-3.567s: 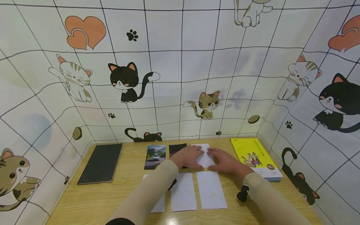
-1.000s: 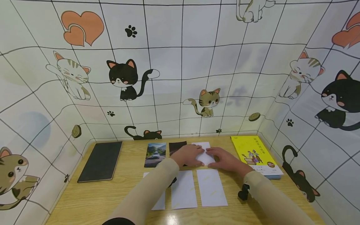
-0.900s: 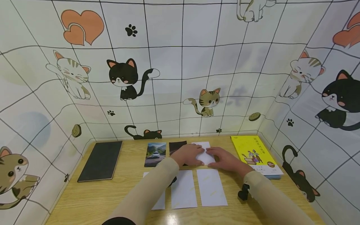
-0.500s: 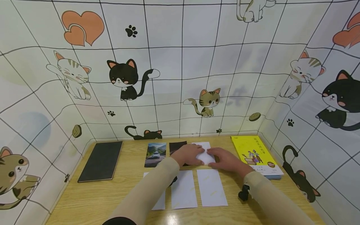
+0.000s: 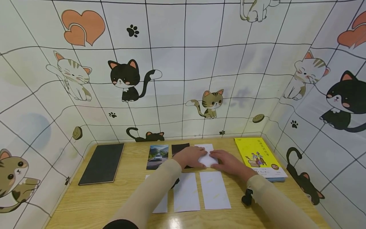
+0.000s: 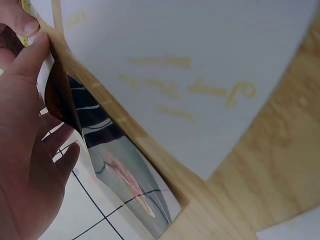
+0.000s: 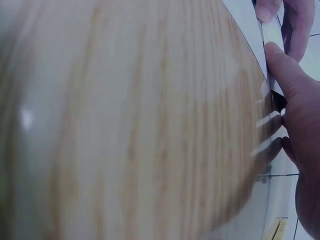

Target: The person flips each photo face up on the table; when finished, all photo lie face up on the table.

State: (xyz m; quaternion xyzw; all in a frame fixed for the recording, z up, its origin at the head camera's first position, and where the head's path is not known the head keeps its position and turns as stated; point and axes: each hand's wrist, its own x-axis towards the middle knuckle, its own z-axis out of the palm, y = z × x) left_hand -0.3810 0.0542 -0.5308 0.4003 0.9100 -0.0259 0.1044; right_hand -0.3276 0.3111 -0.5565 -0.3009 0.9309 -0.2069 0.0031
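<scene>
Both hands meet at a white card [image 5: 208,157] at the right end of the back row. My left hand [image 5: 192,157] holds its left side, thumb by the near edge, and partly covers a dark picture card [image 5: 179,149]. From the opposite side, my right hand [image 5: 228,162] holds the card with thumb and fingertips. A dark underside shows by the left thumb in the left wrist view, where a glossy picture card [image 6: 112,135] lies beside the left hand. The right wrist view shows the right thumb on the card's edge [image 7: 272,37].
A car photo [image 5: 158,156] lies left in the back row. White sheets [image 5: 186,192] with faint yellow writing form a front row, one partly under the left sleeve. A black notebook [image 5: 103,163] lies left; a yellow book [image 5: 255,156] lies right on the wooden table [image 5: 94,203].
Both hands stay around the white card, with only tiny finger shifts. The head view has tilted slightly, so the whole scene sits a little higher than in the oldest frame.
</scene>
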